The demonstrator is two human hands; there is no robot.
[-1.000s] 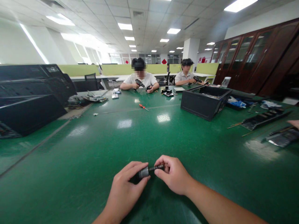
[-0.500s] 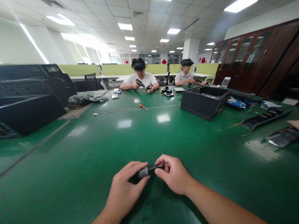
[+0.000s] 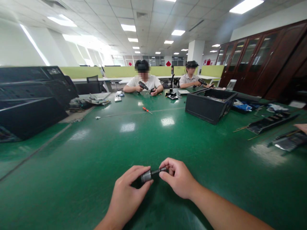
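My left hand point(image 3: 129, 190) is closed around a short grey metal cylinder point(image 3: 146, 176), thumb below and fingers above. A thin dark shaft point(image 3: 155, 172) runs from the cylinder towards the right; together they look like a small motor rotor. At the shaft's far end, the thumb and fingers of my right hand point(image 3: 179, 180) pinch a dark ringed section. My right fingertips partly cover that end. Both hands hold the part low over the green table point(image 3: 100, 153), near its front edge.
An orange screwdriver point(image 3: 146, 110) lies mid-table. A black case point(image 3: 206, 105) stands right of centre; dark metal parts point(image 3: 271, 123) lie farther right. Large black housings point(image 3: 31, 99) occupy the left. Two people point(image 3: 144, 83) sit opposite, holding power drills. Another hand point(image 3: 301, 127) shows at the right edge.
The rotor-like part and my hands have shifted very slightly to the left. My grip at both ends looks the same.
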